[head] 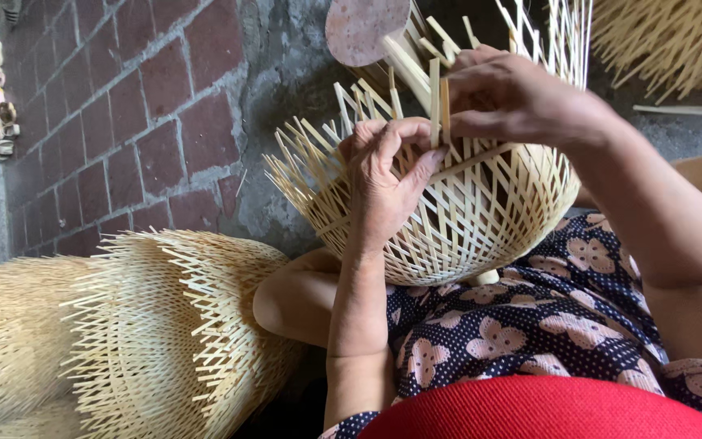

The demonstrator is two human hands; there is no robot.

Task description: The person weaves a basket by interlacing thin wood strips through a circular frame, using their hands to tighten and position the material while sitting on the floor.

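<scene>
Bamboo basket (465,219), half woven, sits on our lap against the dotted dark cloth (530,325), its open lattice bulging toward us and its loose strip ends fanning up and away to the far side. We hold it at the rim. Our left hand (387,175) is closed over the weave, thumb pressed against one upright strip (435,102). Our right hand (513,97) comes in from the right, fingers pinched shut on the same cluster of strips, just beside the left thumb. That strip's long axis runs near to far, almost straight up in view; both hands meet on it, with the left slightly nearer to us. A slanting strip (481,158) crosses beneath the right hand. Finished lattice baskets (148,341) lie stacked at near left on the brick floor (132,122).
</scene>
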